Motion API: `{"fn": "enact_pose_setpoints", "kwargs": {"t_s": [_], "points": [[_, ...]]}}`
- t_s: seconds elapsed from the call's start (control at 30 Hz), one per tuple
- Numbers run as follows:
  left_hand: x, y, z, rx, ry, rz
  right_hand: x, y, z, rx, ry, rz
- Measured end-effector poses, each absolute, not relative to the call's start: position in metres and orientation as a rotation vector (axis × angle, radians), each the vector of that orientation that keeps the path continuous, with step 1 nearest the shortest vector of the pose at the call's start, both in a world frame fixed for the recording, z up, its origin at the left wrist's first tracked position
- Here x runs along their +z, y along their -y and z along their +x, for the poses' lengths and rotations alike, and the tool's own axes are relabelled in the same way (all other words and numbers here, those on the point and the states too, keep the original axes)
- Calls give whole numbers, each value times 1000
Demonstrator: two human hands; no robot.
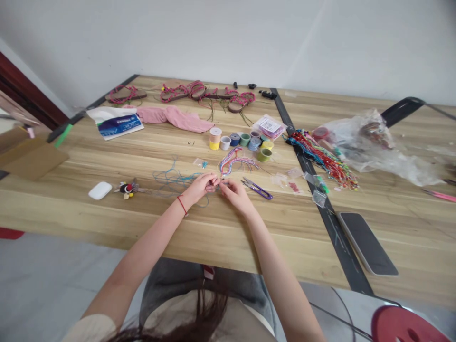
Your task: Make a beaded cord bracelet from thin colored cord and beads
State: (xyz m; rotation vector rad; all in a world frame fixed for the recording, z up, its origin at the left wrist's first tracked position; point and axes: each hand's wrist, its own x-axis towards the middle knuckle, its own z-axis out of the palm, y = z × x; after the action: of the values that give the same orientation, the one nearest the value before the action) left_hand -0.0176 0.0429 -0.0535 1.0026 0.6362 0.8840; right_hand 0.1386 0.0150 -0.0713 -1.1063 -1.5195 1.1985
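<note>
My left hand (202, 186), with a red string on its wrist, has its fingers closed near the middle of the table. My right hand (235, 194) meets it fingertip to fingertip, thumb and fingers pinched. Thin blue threads (171, 177) spread out beside my left hand and run toward the fingers; whatever lies between the fingertips is too small to make out. A bundle of purple, white and red cords (233, 161) lies just beyond my hands. Purple-handled snips (257, 188) rest to the right of my right hand.
Thread spools (234, 139) stand behind the cords. Pink-corded sandals (174, 93) and a pink cloth (171, 118) lie farther back. A phone (366, 243), colorful strings (324, 159) and plastic bags (381, 142) are on the right. A white case (100, 190) sits left.
</note>
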Motion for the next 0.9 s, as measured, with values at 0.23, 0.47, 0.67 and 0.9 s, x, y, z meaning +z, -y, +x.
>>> {"fn": "enact_pose_setpoints", "kwargs": {"t_s": [0.23, 0.47, 0.67, 0.9], "points": [[-55, -44, -18, 873, -616, 921, -64, -14, 140, 1160, 1510, -1181], [-53, -45, -18, 895, -608, 875, -65, -14, 138, 1248, 1395, -1156], [-55, -46, -17, 913, -611, 861, -66, -14, 136, 1187, 1471, -1164], [-56, -44, -18, 908, -624, 881, -67, -13, 133, 1101, 1494, -1212]]}}
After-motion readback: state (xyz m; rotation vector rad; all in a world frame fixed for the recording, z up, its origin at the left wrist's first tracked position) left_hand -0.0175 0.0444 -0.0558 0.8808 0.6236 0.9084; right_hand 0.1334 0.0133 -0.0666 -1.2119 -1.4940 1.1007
